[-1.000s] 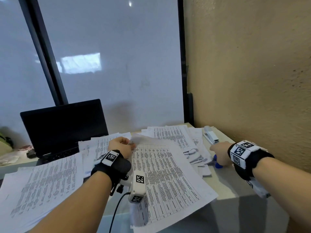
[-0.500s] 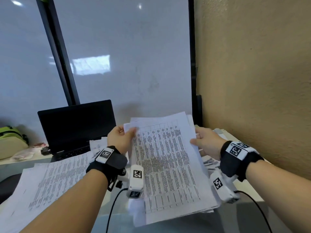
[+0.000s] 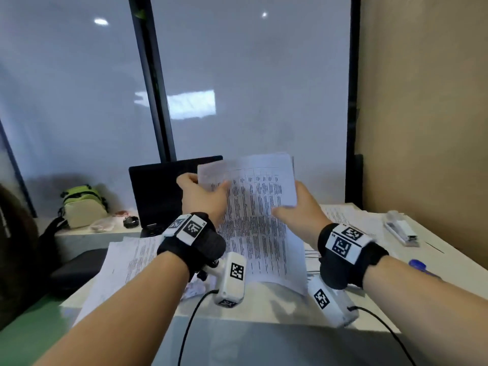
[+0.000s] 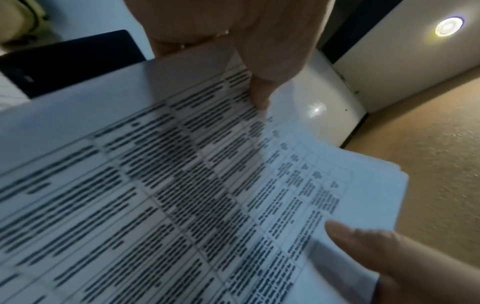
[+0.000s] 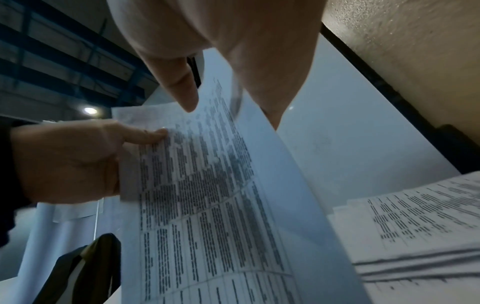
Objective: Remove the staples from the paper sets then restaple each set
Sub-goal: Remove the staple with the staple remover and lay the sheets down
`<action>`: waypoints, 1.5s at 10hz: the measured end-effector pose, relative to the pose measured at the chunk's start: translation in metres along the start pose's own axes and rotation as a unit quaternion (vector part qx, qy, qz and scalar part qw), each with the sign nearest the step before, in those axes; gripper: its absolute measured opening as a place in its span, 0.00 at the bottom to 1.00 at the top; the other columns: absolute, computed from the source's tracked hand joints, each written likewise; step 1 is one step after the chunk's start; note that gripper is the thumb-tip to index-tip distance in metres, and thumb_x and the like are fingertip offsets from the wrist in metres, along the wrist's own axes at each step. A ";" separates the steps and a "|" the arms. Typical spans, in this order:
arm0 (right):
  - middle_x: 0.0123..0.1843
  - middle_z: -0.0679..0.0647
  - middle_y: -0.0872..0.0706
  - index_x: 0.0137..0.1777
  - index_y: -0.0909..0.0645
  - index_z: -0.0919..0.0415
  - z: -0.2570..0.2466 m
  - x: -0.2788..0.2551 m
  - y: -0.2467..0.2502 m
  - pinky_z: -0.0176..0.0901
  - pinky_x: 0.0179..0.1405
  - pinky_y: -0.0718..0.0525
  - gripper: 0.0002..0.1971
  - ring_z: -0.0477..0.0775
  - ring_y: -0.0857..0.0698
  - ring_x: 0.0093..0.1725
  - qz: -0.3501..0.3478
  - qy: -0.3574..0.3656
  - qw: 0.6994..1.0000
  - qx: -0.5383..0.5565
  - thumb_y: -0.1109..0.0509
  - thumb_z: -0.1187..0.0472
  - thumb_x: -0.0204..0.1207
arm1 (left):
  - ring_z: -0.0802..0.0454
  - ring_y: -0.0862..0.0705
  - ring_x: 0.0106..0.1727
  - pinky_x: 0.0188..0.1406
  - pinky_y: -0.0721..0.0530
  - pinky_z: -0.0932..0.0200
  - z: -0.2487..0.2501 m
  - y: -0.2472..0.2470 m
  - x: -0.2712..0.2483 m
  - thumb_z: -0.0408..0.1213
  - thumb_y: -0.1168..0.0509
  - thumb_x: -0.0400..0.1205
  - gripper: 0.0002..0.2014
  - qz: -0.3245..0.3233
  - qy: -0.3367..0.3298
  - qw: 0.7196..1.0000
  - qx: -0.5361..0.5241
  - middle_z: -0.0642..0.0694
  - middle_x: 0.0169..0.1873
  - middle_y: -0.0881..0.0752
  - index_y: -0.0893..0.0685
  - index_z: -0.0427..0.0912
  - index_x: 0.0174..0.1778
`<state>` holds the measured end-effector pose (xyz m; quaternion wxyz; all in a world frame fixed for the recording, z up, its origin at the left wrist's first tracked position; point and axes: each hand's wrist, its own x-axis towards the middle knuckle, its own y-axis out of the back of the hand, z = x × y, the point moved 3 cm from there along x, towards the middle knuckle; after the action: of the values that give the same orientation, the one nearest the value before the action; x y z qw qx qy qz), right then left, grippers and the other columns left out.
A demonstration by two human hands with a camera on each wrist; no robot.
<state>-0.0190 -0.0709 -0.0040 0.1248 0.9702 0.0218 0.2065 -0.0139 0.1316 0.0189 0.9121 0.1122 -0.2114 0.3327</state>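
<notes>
A set of printed paper sheets (image 3: 256, 215) is held up nearly upright above the desk, its lower edge close to the desk. My left hand (image 3: 203, 194) pinches its upper left edge, thumb on the printed face. My right hand (image 3: 295, 207) grips the right edge, thumb on the front and fingers behind. The left wrist view shows the paper set (image 4: 182, 185) with both thumbs on it; the right wrist view shows the paper set (image 5: 207, 195) from its right side. A white stapler (image 3: 401, 229) lies at the desk's right. A blue-handled tool (image 3: 418, 265) lies near my right forearm.
More printed sheets (image 3: 126, 262) cover the desk's left, and another stack (image 3: 351, 220) lies behind my right wrist. A black laptop (image 3: 158, 191) stands open at the back. A green bag (image 3: 81, 204) sits far left. A tan wall (image 3: 422, 114) runs along the right.
My right hand left the blue tool on the desk and took the paper set's right edge. Both hands have raised the set from flat on the desk to nearly upright.
</notes>
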 end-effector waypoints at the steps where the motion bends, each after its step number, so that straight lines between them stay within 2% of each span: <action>1: 0.57 0.51 0.16 0.71 0.36 0.52 0.010 -0.004 0.001 0.27 0.33 0.23 0.26 0.49 0.15 0.50 0.019 -0.026 0.999 0.011 0.31 0.66 0.78 | 0.51 0.13 0.42 0.49 0.11 0.47 -0.025 0.004 -0.001 0.48 0.19 0.67 0.29 -0.021 0.034 0.998 -0.038 0.49 0.43 0.15 0.27 0.44 0.57; 2: 0.46 0.54 0.20 0.72 0.41 0.54 0.016 -0.004 0.004 0.32 0.28 0.24 0.26 0.51 0.21 0.38 0.027 -0.050 0.998 -0.024 0.34 0.67 0.78 | 0.54 0.15 0.40 0.41 0.14 0.54 -0.034 0.004 -0.006 0.45 0.19 0.69 0.28 -0.034 0.038 0.997 -0.052 0.47 0.43 0.15 0.26 0.42 0.57; 3: 0.41 0.57 0.25 0.69 0.44 0.58 0.036 -0.003 0.005 0.37 0.24 0.25 0.24 0.51 0.25 0.31 -0.012 -0.107 0.989 -0.101 0.37 0.68 0.79 | 0.54 0.16 0.44 0.40 0.18 0.60 -0.041 0.000 -0.012 0.40 0.21 0.72 0.26 -0.075 0.045 0.995 -0.050 0.47 0.47 0.16 0.28 0.41 0.58; 4: 0.50 0.61 0.20 0.74 0.42 0.61 0.071 -0.008 0.001 0.43 0.31 0.16 0.27 0.58 0.17 0.40 -0.102 -0.186 0.959 -0.189 0.39 0.69 0.77 | 0.51 0.16 0.46 0.45 0.17 0.54 -0.067 -0.005 -0.020 0.35 0.24 0.75 0.22 -0.178 0.110 0.976 0.054 0.45 0.48 0.17 0.29 0.39 0.57; 5: 0.52 0.64 0.16 0.70 0.29 0.68 0.094 -0.013 0.002 0.53 0.38 0.10 0.21 0.62 0.13 0.44 -0.159 -0.246 0.927 -0.235 0.36 0.70 0.76 | 0.41 0.12 0.52 0.50 0.12 0.47 -0.092 -0.007 -0.029 0.30 0.30 0.78 0.13 -0.309 0.145 0.918 0.203 0.37 0.53 0.12 0.18 0.32 0.58; 6: 0.46 0.65 0.13 0.60 0.22 0.73 0.098 -0.005 0.007 0.67 0.45 0.13 0.14 0.65 0.14 0.40 -0.146 -0.211 0.927 -0.272 0.36 0.70 0.75 | 0.40 0.13 0.50 0.46 0.13 0.51 -0.100 -0.003 -0.029 0.33 0.32 0.81 0.11 -0.349 0.161 0.883 0.268 0.39 0.49 0.12 0.17 0.32 0.57; 7: 0.54 0.71 0.14 0.57 0.22 0.72 0.092 0.009 0.008 0.70 0.43 0.13 0.12 0.72 0.14 0.49 -0.085 -0.186 0.947 -0.250 0.38 0.71 0.76 | 0.41 0.12 0.52 0.51 0.12 0.49 -0.102 -0.004 -0.014 0.34 0.29 0.79 0.15 -0.328 0.158 0.892 0.268 0.38 0.52 0.12 0.17 0.33 0.59; 8: 0.43 0.56 0.16 0.53 0.18 0.65 0.078 0.027 0.001 0.60 0.35 0.10 0.10 0.62 0.15 0.40 -0.033 -0.192 0.969 -0.151 0.37 0.75 0.79 | 0.37 0.12 0.51 0.50 0.11 0.40 -0.102 -0.004 0.005 0.32 0.30 0.80 0.13 -0.283 0.187 0.916 0.214 0.37 0.54 0.13 0.18 0.34 0.60; 9: 0.47 0.58 0.15 0.59 0.17 0.65 0.069 0.053 -0.011 0.59 0.40 0.10 0.12 0.59 0.14 0.38 0.016 -0.170 0.983 -0.070 0.36 0.74 0.80 | 0.37 0.12 0.41 0.33 0.10 0.39 -0.100 -0.003 0.022 0.30 0.32 0.82 0.10 -0.227 0.245 0.932 0.138 0.35 0.52 0.13 0.18 0.32 0.57; 10: 0.47 0.65 0.17 0.65 0.21 0.68 0.075 0.072 -0.023 0.55 0.43 0.11 0.15 0.63 0.15 0.37 0.035 -0.189 0.981 0.008 0.36 0.74 0.80 | 0.37 0.11 0.45 0.34 0.09 0.43 -0.109 -0.005 0.044 0.32 0.30 0.80 0.19 -0.193 0.238 0.942 0.138 0.31 0.55 0.14 0.22 0.26 0.64; 11: 0.44 0.63 0.20 0.59 0.20 0.70 0.087 0.073 -0.026 0.49 0.36 0.13 0.11 0.63 0.17 0.34 0.006 -0.221 0.975 0.005 0.37 0.75 0.79 | 0.36 0.11 0.52 0.44 0.09 0.44 -0.118 -0.007 0.053 0.35 0.27 0.77 0.22 -0.202 0.236 0.928 0.205 0.31 0.56 0.14 0.21 0.27 0.63; 12: 0.45 0.62 0.16 0.51 0.18 0.67 0.101 0.065 -0.013 0.53 0.43 0.10 0.06 0.61 0.13 0.40 -0.011 -0.227 0.971 -0.077 0.35 0.73 0.79 | 0.36 0.13 0.58 0.55 0.13 0.46 -0.126 -0.013 0.055 0.36 0.25 0.74 0.22 -0.226 0.203 0.900 0.311 0.33 0.57 0.14 0.18 0.29 0.61; 13: 0.43 0.59 0.14 0.48 0.15 0.65 0.110 0.065 0.012 0.51 0.49 0.11 0.06 0.59 0.13 0.45 -0.037 -0.203 0.954 -0.219 0.35 0.69 0.78 | 0.42 0.12 0.52 0.42 0.15 0.56 -0.131 -0.025 0.056 0.36 0.30 0.76 0.12 -0.273 0.145 0.844 0.438 0.41 0.44 0.13 0.15 0.33 0.52; 14: 0.52 0.58 0.10 0.53 0.13 0.67 0.113 0.061 0.041 0.46 0.56 0.14 0.11 0.58 0.13 0.53 -0.095 -0.197 0.893 -0.393 0.35 0.64 0.78 | 0.47 0.17 0.35 0.28 0.23 0.62 -0.119 -0.036 0.047 0.34 0.33 0.76 0.03 -0.280 0.121 0.829 0.469 0.45 0.33 0.17 0.18 0.38 0.39; 15: 0.61 0.59 0.13 0.61 0.16 0.65 0.117 0.050 0.069 0.44 0.58 0.18 0.15 0.59 0.15 0.62 -0.152 -0.207 0.824 -0.506 0.32 0.60 0.77 | 0.45 0.14 0.40 0.35 0.16 0.58 -0.102 -0.058 0.026 0.33 0.34 0.76 0.03 -0.317 0.069 0.826 0.461 0.43 0.38 0.13 0.16 0.38 0.39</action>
<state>0.0735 -0.1603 -0.0702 0.6294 0.7753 0.0357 -0.0386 0.0734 0.1381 -0.0636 0.8219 0.5570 0.0772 0.0906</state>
